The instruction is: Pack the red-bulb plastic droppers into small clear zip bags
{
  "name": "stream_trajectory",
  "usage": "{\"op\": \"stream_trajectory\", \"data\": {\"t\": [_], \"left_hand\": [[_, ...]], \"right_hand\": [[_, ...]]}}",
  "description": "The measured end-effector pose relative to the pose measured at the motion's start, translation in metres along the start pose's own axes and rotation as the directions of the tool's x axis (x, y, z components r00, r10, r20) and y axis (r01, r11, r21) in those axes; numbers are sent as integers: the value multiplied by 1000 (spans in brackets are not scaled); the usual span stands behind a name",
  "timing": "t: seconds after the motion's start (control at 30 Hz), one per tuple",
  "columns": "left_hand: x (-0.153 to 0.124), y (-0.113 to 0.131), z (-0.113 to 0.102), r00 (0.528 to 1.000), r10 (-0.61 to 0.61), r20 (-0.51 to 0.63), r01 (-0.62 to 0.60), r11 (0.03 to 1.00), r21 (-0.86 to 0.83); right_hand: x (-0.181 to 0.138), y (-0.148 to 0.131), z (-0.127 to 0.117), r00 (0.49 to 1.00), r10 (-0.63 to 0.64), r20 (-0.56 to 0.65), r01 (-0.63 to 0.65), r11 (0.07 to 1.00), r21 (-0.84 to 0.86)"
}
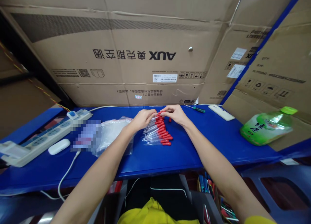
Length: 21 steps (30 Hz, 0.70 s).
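A row of clear droppers with red bulbs (163, 132) lies on the blue table, tubes pointing left and bulbs to the right. At the far end of the row, my left hand (144, 118) is closed, its fingertips pinching at a red-bulbed dropper. From the other side, my right hand (176, 114) has thumb and fingers closed on the red bulb end there. The fingers partly cover that dropper. One small red piece (169, 119) lies just below my right hand, apart from the row.
Left of the row are clear plastic bags (110, 133), a white earphone case (59, 146) and a power strip (52, 133). To the right lie a green-handled screwdriver (199, 109), a white phone (221, 112) and a green bottle (267, 127). A cardboard wall (136, 84) stands behind.
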<state>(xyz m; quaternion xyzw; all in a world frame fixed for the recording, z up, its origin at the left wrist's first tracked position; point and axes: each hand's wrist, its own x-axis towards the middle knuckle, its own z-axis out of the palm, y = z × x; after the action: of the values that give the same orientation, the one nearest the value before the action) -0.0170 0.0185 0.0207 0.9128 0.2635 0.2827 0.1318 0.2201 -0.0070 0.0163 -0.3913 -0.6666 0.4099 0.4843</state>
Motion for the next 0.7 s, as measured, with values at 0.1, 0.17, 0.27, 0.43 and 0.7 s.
{"op": "stream_trajectory", "data": {"t": [0.1,0.17,0.27,0.43,0.7], "left_hand": [[1,0,2,1000,-20,-17,20,1000,3],[1,-3,3,999,-44,-13,45,998,32],[0,-9,4,996,-84,-3,83,991,101],[-5,-22,12,985,-169,-33,172,971,163],[-7,-36,24,962,-272,-26,273,946,174]], "right_hand": [[1,4,-1,1000,-25,-17,25,1000,-5],[2,8,-3,999,-46,-15,45,998,-38],[4,14,-7,996,-90,-15,86,981,-177],[10,31,-18,977,-148,-152,64,888,-454],[49,49,-26,991,-48,-126,-78,557,-827]]}}
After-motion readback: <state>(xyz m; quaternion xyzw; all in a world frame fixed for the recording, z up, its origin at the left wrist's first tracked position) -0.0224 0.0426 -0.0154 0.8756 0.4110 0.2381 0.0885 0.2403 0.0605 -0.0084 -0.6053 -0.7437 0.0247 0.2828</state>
